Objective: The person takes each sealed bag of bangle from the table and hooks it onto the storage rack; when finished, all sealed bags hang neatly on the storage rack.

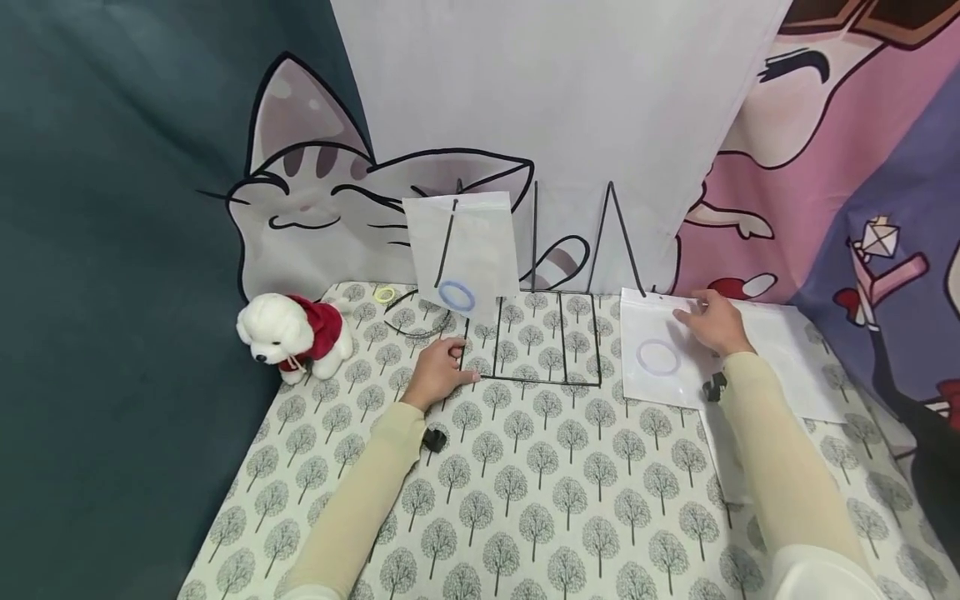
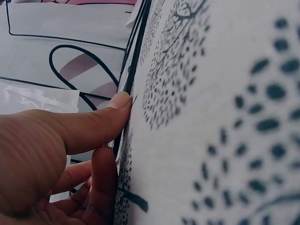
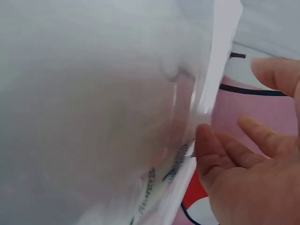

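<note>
A black wire rack (image 1: 547, 382) with upright prongs stands on the tree-print cloth. At its front left corner my left hand (image 1: 437, 373) grips the wire, thumb (image 2: 101, 122) along the bar and fingers curled beside it. From the left prong hangs a frosted zip bag (image 1: 480, 242) bearing a blue ring (image 1: 457, 296). A second frosted bag (image 1: 641, 321) with a pale ring print (image 1: 658, 357) meets the tip of the right prong along its top edge. My right hand (image 1: 716, 323) is at that bag, fingers spread, fingertips (image 3: 206, 140) right at its edge, thumb apart.
More white bags (image 1: 795, 358) lie under and beside my right forearm. At the left sits a white toy dog (image 1: 279, 329) in a red coat. A yellow ring (image 1: 384, 295) and a dark looped cord (image 1: 408, 333) lie near the rack. Printed curtain (image 1: 562, 92) hangs behind.
</note>
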Demonstrator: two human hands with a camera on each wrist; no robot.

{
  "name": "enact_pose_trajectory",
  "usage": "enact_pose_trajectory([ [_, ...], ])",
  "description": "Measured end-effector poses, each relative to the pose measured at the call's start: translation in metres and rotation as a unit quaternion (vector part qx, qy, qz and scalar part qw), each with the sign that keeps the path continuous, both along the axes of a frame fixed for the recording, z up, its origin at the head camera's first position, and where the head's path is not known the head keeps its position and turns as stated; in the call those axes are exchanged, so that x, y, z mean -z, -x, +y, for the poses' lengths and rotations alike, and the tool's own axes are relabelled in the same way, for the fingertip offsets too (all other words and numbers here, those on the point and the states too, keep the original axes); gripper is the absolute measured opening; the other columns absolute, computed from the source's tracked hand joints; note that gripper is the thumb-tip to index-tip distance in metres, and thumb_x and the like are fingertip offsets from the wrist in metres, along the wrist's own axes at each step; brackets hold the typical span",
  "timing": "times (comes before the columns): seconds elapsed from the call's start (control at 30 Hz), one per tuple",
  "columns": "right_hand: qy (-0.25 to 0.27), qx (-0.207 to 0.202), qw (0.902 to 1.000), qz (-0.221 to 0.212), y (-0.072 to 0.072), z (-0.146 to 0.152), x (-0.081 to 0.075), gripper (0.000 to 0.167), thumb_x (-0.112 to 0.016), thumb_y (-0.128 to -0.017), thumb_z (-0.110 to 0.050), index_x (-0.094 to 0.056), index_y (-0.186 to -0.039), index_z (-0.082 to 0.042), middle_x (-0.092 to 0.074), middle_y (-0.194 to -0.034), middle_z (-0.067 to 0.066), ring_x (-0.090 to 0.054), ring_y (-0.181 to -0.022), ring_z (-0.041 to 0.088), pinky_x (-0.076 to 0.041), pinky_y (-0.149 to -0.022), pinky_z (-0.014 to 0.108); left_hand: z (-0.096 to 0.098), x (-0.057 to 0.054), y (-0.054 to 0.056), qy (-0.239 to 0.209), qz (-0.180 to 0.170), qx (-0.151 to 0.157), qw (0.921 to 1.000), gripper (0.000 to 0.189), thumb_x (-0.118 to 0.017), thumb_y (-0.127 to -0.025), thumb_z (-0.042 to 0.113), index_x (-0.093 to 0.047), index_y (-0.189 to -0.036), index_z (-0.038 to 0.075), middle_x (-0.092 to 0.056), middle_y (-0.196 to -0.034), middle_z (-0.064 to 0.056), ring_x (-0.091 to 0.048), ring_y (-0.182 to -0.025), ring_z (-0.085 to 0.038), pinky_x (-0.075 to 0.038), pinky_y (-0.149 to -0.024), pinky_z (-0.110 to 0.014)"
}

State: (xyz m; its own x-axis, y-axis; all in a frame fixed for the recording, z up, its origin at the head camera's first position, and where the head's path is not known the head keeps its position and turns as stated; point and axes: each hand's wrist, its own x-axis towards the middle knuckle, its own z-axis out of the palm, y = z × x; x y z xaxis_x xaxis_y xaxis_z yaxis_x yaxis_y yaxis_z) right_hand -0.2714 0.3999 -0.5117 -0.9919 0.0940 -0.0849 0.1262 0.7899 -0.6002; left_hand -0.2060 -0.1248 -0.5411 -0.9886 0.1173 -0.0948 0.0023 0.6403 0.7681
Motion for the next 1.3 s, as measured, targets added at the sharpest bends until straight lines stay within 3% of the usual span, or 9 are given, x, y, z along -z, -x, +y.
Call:
enact_pose_trajectory([
  [0.17,-0.025,-0.009,0.9987,-0.044,0.001,0.006,0.004,0.091,-0.069,-0.100,-0.042,-0.026,-0.161,0.011,-0.034,-0.157,0.042,-0.032,-0.145,0.062,-0.025,-0.119,0.072,0.004,0.001,0.000,-0.021,-0.004,0.015,0.9997,0.077,-0.093,-0.081,0.020,-0.059,-0.149,0.008,-0.060,-0.111,-0.006,-0.055,-0.090,-0.017,-0.052,-0.089,-0.038],
  [0.37,-0.054,-0.004,0.9984,-0.018,0.005,0.000,0.003,0.094,-0.079,-0.091,-0.034,-0.032,-0.153,0.019,-0.041,-0.147,0.046,-0.035,-0.135,0.065,-0.026,-0.113,0.074,0.005,0.000,0.000,-0.018,0.000,0.017,0.9997,0.074,-0.091,-0.084,0.019,-0.059,-0.149,0.009,-0.058,-0.109,-0.007,-0.052,-0.088,-0.018,-0.048,-0.086,-0.038],
  [0.6,-0.022,0.008,0.9997,-0.012,0.005,0.003,0.006,0.089,-0.077,-0.095,-0.031,-0.031,-0.160,0.010,-0.044,-0.151,0.042,-0.037,-0.142,0.060,-0.027,-0.120,0.069,0.004,-0.002,-0.001,-0.022,-0.010,0.016,0.9996,0.074,-0.091,-0.085,0.020,-0.058,-0.150,0.009,-0.059,-0.112,-0.008,-0.055,-0.092,-0.017,-0.050,-0.087,-0.038],
  [0.77,0.030,0.028,0.9991,0.004,0.000,0.005,0.005,0.079,-0.071,-0.101,-0.041,-0.038,-0.162,-0.005,-0.044,-0.157,0.035,-0.042,-0.142,0.057,-0.035,-0.114,0.070,0.004,-0.004,0.001,-0.025,-0.016,0.012,0.9995,0.077,-0.092,-0.083,0.020,-0.057,-0.150,0.009,-0.059,-0.111,-0.007,-0.055,-0.093,-0.018,-0.051,-0.088,-0.038],
  [0.93,0.066,0.029,0.9967,0.037,-0.005,0.003,0.001,0.068,-0.068,-0.102,-0.046,-0.048,-0.158,-0.013,-0.054,-0.149,0.028,-0.053,-0.126,0.043,-0.044,-0.103,0.061,0.003,-0.003,0.001,-0.020,-0.016,0.009,0.9996,0.079,-0.093,-0.081,0.021,-0.057,-0.150,0.009,-0.059,-0.110,-0.006,-0.056,-0.093,-0.017,-0.052,-0.089,-0.038],
  [1.17,0.056,0.001,0.9936,0.098,-0.019,-0.010,-0.011,0.053,-0.069,-0.103,-0.039,-0.061,-0.147,-0.011,-0.067,-0.122,0.020,-0.058,-0.097,0.012,-0.044,-0.083,0.024,-0.001,-0.003,0.002,-0.018,-0.015,0.007,0.9997,0.080,-0.094,-0.079,0.021,-0.058,-0.150,0.008,-0.058,-0.105,-0.005,-0.055,-0.089,-0.017,-0.051,-0.086,-0.038],
  [1.3,0.071,-0.014,0.9904,0.118,-0.029,-0.018,-0.022,0.048,-0.073,-0.101,-0.037,-0.066,-0.142,-0.012,-0.074,-0.109,0.005,-0.060,-0.087,-0.006,-0.047,-0.072,0.014,-0.003,-0.003,0.003,-0.020,-0.020,0.002,0.9996,0.082,-0.095,-0.078,0.020,-0.057,-0.150,0.009,-0.058,-0.104,-0.005,-0.054,-0.087,-0.017,-0.052,-0.086,-0.038],
])
